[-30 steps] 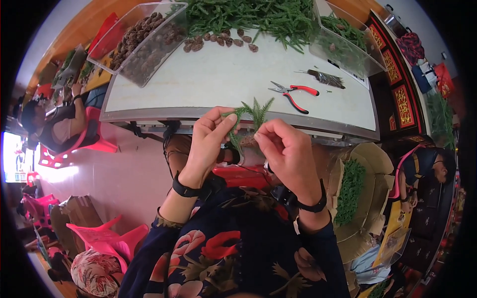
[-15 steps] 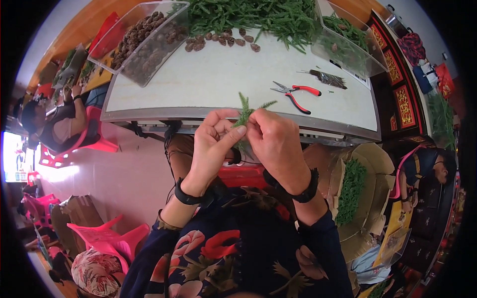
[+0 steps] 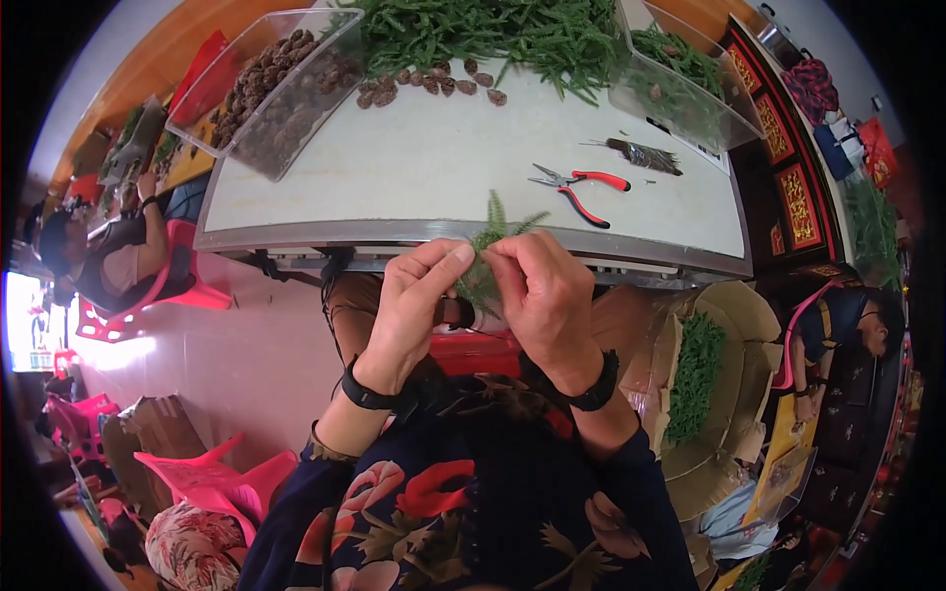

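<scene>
Just off the table's near edge, a green artificial pine sprig (image 3: 496, 219) with several needled tips is held between both hands. My left hand (image 3: 418, 294) pinches it with thumb and fingers closed. From the other side, my right hand (image 3: 545, 295) grips the same sprig near its middle, its fingertips close to the left thumb. Red-handled pliers (image 3: 581, 183) lie with jaws apart on the white table (image 3: 424, 172), beyond my right hand. Past them lies a dark bundle of thin stems or wire (image 3: 642, 156).
A clear bin of pine cones (image 3: 266, 108) stands at the far left, with loose cones (image 3: 431, 84) beside it. Green sprigs (image 3: 493, 34) are heaped at the back. Another clear bin (image 3: 690, 89) is at the far right. A cardboard box of greenery (image 3: 696, 379) sits at my right.
Both hands have shifted on the sprig; my left thumb now points up along it, and its tips are more spread. The view has moved slightly.
</scene>
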Available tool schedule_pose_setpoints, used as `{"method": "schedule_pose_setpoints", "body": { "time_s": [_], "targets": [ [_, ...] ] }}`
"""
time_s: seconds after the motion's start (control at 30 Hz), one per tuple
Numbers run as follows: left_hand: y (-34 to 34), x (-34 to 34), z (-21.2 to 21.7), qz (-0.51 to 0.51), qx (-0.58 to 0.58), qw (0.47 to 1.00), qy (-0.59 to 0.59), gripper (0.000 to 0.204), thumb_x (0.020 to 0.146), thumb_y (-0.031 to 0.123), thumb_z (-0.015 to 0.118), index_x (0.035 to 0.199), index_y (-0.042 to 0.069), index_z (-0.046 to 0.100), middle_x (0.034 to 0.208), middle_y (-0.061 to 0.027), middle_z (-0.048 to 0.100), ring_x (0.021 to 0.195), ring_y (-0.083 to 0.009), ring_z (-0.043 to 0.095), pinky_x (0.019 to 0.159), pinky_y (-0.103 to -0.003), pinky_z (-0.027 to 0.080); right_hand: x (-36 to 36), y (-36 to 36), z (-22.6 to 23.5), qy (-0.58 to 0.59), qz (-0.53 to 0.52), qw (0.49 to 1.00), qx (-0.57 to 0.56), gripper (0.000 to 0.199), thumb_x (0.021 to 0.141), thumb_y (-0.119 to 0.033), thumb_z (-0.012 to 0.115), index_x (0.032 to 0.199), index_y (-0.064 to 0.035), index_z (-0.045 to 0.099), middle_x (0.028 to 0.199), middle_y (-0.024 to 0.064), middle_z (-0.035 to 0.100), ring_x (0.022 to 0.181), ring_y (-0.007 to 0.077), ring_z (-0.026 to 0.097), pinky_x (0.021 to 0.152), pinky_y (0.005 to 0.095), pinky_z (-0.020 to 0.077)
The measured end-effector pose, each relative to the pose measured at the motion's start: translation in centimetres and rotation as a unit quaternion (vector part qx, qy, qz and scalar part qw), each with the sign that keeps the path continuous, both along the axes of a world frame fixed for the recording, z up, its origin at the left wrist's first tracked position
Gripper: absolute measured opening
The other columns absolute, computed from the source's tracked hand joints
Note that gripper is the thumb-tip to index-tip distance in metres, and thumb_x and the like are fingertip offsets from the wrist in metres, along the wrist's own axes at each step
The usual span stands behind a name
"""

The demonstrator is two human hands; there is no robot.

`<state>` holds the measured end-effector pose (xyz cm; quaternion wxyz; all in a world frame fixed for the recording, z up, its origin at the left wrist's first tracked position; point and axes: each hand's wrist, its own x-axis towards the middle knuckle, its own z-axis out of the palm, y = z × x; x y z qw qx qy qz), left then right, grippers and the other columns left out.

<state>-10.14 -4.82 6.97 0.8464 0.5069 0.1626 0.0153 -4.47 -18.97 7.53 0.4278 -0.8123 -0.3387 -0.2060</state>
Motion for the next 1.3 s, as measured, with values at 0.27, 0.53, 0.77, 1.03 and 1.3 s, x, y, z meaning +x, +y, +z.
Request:
{"method": "schedule_pose_setpoints", "body": {
  "time_s": [0.27,0.53,0.77,1.03,1.3],
  "targets": [
    [0.7,0.1,-0.8,0.004,-0.037,0.999,-0.019,0.015,0.095,0.018,0.06,0.097,0.004,0.068,0.073,0.0043,0.06,0.055,-0.0016,0.049,0.043,-0.018,0.036,-1.2,-0.8,0.3,0.054,0.029,0.998,0.005,0.023,0.076,0.001,0.072,0.097,-0.003,0.064,0.082,0.01,0.06,0.07,0.0257,0.062,0.06,0.0335,0.0496],
    [0.3,0.1,-0.3,0.004,-0.089,0.996,-0.01,0.012,0.095,0.017,0.06,0.093,0.006,0.065,0.074,0.0045,0.059,0.059,-0.0015,0.049,0.049,-0.016,0.036,-1.4,-1.3,-1.0,-0.001,0.031,1.0,0.001,0.031,0.074,0.003,0.073,0.104,-0.0018,0.064,0.091,0.0112,0.064,0.077,0.0265,0.065,0.065,0.0331,0.0521],
    [-0.1,-0.5,0.1,-0.037,-0.033,0.998,-0.039,0.01,0.094,0.016,0.061,0.088,0.008,0.06,0.075,0.0051,0.058,0.059,0.0,0.043,0.051,-0.016,0.032,-1.2,-1.4,-1.8,-0.118,-0.001,0.992,0.042,0.032,0.073,0.007,0.073,0.102,-0.0014,0.063,0.086,0.0106,0.065,0.068,0.0204,0.063,0.058,0.0301,0.0499],
    [-0.7,-0.6,0.0,-0.017,0.081,0.992,-0.097,0.01,0.095,0.016,0.06,0.09,0.008,0.06,0.074,0.0065,0.056,0.059,0.0005,0.042,0.051,-0.016,0.032,-3.0,-1.4,-1.5,0.101,0.006,0.985,0.137,0.027,0.077,0.003,0.075,0.1,-0.0017,0.06,0.079,0.0049,0.064,0.054,0.0068,0.049,0.046,0.02,0.0373],
    [0.3,-0.7,-0.7,-0.047,0.002,0.999,-0.007,0.012,0.097,0.017,0.059,0.093,0.007,0.059,0.075,0.0091,0.053,0.062,0.0013,0.043,0.052,-0.016,0.032,-1.5,-2.6,1.8,0.118,0.046,0.99,0.054,0.019,0.081,-0.001,0.073,0.096,-0.0034,0.062,0.078,0.0044,0.06,0.058,0.0098,0.055,0.05,0.0245,0.0417]
  ]
}}
